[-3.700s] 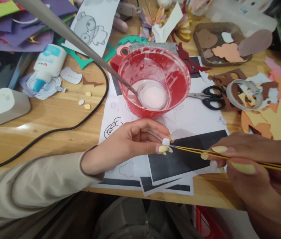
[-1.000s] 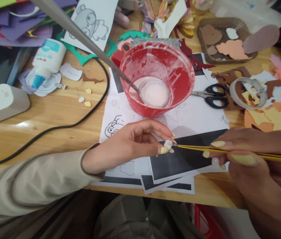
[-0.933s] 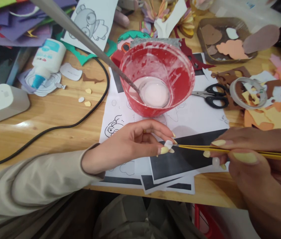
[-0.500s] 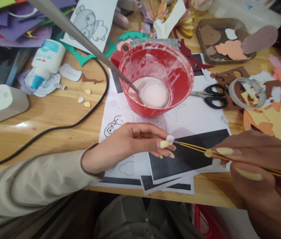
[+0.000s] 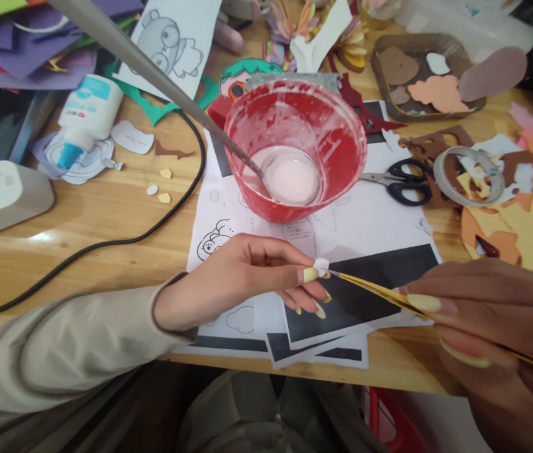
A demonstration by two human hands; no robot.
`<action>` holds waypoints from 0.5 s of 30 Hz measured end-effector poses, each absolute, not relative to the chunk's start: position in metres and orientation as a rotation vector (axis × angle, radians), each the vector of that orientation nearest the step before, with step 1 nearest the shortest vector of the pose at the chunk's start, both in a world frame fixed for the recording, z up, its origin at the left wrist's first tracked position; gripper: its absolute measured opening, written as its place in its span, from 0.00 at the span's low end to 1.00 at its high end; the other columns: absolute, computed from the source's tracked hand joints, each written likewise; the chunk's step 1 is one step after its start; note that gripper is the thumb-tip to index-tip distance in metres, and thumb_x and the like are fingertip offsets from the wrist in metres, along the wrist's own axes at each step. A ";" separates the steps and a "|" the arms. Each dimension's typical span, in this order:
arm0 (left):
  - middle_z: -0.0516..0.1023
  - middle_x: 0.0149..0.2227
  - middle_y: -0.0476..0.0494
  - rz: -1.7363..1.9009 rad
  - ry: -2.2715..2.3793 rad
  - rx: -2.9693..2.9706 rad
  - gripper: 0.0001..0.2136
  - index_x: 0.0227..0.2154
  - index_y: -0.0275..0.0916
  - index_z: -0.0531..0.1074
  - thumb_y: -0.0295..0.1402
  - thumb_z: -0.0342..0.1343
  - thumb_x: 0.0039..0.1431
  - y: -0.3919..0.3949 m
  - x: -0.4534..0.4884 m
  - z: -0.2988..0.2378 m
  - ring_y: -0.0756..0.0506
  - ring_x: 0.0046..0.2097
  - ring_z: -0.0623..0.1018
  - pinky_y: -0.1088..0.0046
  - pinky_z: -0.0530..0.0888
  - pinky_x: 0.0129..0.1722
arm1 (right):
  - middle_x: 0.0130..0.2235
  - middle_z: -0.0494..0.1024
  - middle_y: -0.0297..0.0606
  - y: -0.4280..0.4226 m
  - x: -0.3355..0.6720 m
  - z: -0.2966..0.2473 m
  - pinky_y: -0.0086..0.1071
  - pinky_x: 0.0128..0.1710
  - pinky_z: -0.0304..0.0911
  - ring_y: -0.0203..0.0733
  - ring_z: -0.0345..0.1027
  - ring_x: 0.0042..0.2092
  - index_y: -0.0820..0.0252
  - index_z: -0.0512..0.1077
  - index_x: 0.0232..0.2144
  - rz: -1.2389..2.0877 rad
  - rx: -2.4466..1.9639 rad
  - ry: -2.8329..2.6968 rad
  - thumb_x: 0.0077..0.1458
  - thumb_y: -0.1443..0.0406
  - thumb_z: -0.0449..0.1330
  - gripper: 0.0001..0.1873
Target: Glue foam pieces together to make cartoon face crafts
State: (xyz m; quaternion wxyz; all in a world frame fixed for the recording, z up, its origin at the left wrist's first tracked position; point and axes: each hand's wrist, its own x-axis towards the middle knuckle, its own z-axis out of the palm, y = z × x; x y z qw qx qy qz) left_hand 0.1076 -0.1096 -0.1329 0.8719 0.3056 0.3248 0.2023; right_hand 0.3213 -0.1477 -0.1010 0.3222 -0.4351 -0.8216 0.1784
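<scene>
One small white piece (image 5: 321, 265) is pinched by thumb and finger of the left hand (image 5: 247, 277), above the papers (image 5: 379, 214). The right hand (image 5: 497, 321) firmly grips yellow tweezers (image 5: 374, 289), their tips at its edge. Behind stands a red bowl (image 5: 336, 135).

Tweezers (image 5: 379, 289) — metal-tipped; tabletop (image 5: 100, 211) — glossy wood; bowl (image 5: 340, 151), smeared plastic; sleeve (image 5: 87, 343), smooth cloth.

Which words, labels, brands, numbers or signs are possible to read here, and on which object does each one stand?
No text is clearly readable.
White bottle: red and blue label print, too blurred.
White paper cutout: a faint line, too small.
White sheet under the red bowl: several lines, too small.
Clear plastic container: a blue mark, unclear.
</scene>
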 end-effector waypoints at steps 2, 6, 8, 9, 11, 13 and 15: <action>0.78 0.29 0.49 0.408 0.688 0.634 0.04 0.30 0.35 0.73 0.28 0.54 0.54 -0.109 0.108 -0.132 0.53 0.30 0.77 0.85 0.74 0.30 | 0.26 0.72 0.30 -0.148 0.318 -0.099 0.31 0.26 0.58 0.34 0.64 0.28 0.54 0.68 0.27 0.476 -1.164 -2.142 0.56 0.61 0.51 0.09; 0.78 0.28 0.50 0.388 0.710 0.623 0.04 0.29 0.35 0.73 0.26 0.53 0.55 -0.109 0.109 -0.131 0.54 0.28 0.77 0.86 0.73 0.29 | 0.26 0.72 0.29 -0.150 0.314 -0.096 0.28 0.30 0.59 0.32 0.63 0.30 0.54 0.68 0.27 0.485 -1.270 -2.101 0.57 0.61 0.49 0.10; 0.78 0.27 0.51 0.384 0.716 0.625 0.05 0.29 0.35 0.73 0.26 0.52 0.55 -0.109 0.109 -0.131 0.54 0.28 0.77 0.87 0.73 0.29 | 0.27 0.71 0.29 -0.152 0.315 -0.096 0.27 0.31 0.58 0.31 0.63 0.30 0.54 0.67 0.27 0.482 -1.309 -2.074 0.57 0.61 0.49 0.11; 0.78 0.27 0.51 0.385 0.719 0.624 0.05 0.29 0.35 0.73 0.26 0.52 0.55 -0.109 0.109 -0.131 0.55 0.28 0.77 0.87 0.73 0.29 | 0.27 0.71 0.29 -0.153 0.315 -0.096 0.27 0.31 0.58 0.30 0.62 0.30 0.54 0.67 0.27 0.478 -1.312 -2.058 0.57 0.61 0.49 0.11; 0.78 0.27 0.51 0.386 0.722 0.623 0.05 0.29 0.35 0.73 0.27 0.52 0.55 -0.108 0.110 -0.131 0.55 0.28 0.77 0.87 0.73 0.29 | 0.28 0.71 0.28 -0.153 0.314 -0.097 0.27 0.32 0.58 0.30 0.63 0.31 0.54 0.67 0.28 0.494 -1.306 -2.036 0.57 0.61 0.50 0.09; 0.78 0.27 0.51 0.383 0.726 0.623 0.05 0.28 0.35 0.73 0.26 0.52 0.55 -0.108 0.110 -0.131 0.55 0.28 0.77 0.87 0.73 0.29 | 0.29 0.71 0.28 -0.153 0.313 -0.097 0.27 0.33 0.59 0.30 0.63 0.32 0.54 0.66 0.30 0.503 -1.307 -2.000 0.57 0.62 0.50 0.07; 0.78 0.27 0.51 0.379 0.730 0.628 0.05 0.28 0.35 0.73 0.26 0.52 0.55 -0.108 0.109 -0.130 0.55 0.28 0.77 0.87 0.73 0.28 | 0.29 0.70 0.28 -0.152 0.311 -0.097 0.27 0.34 0.59 0.30 0.63 0.32 0.53 0.65 0.31 0.496 -1.309 -1.972 0.57 0.62 0.51 0.04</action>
